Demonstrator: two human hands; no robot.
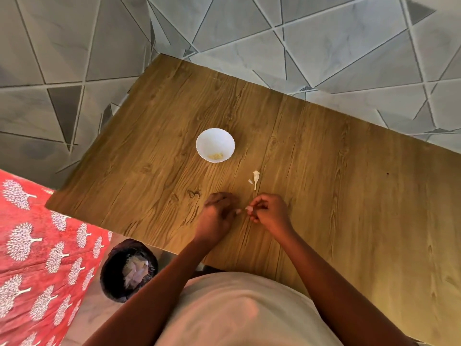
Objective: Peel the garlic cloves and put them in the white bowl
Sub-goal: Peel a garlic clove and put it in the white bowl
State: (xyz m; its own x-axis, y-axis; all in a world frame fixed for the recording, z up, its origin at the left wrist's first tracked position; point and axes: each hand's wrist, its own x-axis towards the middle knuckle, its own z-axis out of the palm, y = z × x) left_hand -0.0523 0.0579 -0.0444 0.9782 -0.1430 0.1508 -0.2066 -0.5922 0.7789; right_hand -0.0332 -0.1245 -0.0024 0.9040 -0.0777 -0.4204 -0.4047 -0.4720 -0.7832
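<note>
- Head view: both hands close together over the near part of the wooden table (324,171), fingertips almost meeting.
- Right hand (268,212) curled, pinching a small pale garlic clove (249,209); left hand (219,211) curled too, fingertips at the clove's left end, contents not discernible.
- Clove too small for its long axis to be told.
- White bowl (215,136) ahead and slightly left of the grip, well apart; nearer the left hand, though clove sits in the right.
- Count: one bowl, a few peeled cloves (216,156) inside, number unclear; one stem remnant (255,178) with one skin scrap beside it; one black bin (109,270) below the table edge.
</note>
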